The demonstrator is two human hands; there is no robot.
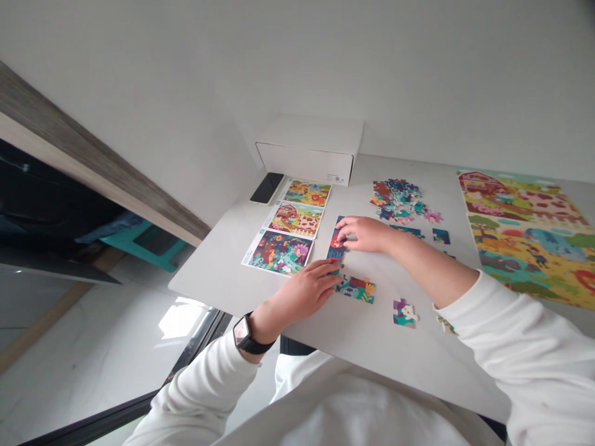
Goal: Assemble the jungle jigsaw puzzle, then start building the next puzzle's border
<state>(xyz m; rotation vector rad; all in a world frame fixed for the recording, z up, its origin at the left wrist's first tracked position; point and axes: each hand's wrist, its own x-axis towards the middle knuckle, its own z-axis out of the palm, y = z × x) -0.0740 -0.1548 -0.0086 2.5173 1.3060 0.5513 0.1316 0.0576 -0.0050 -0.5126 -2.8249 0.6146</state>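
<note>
A partly joined jigsaw strip (pixel 335 245) runs upright on the white table, dark blue with a red figure. My right hand (pixel 367 234) has its fingers curled onto the strip's upper right edge. At the strip's lower end, the fingers of my left hand (pixel 313 284) close over a jigsaw piece, which they mostly cover. Joined bottom pieces (pixel 357 288) extend to the right from there. A white, purple and teal jigsaw piece cluster (pixel 404 313) lies nearer the table's front edge. My right forearm partly hides other dark blue pieces (pixel 408 231).
A picture sheet (pixel 279 251) with three printed scenes lies left of the strip, beside a phone (pixel 267 188). Behind stands a white box (pixel 307 158). A heap of loose pieces (pixel 400 199) is at the back. Finished puzzles (pixel 534 238) cover the right side.
</note>
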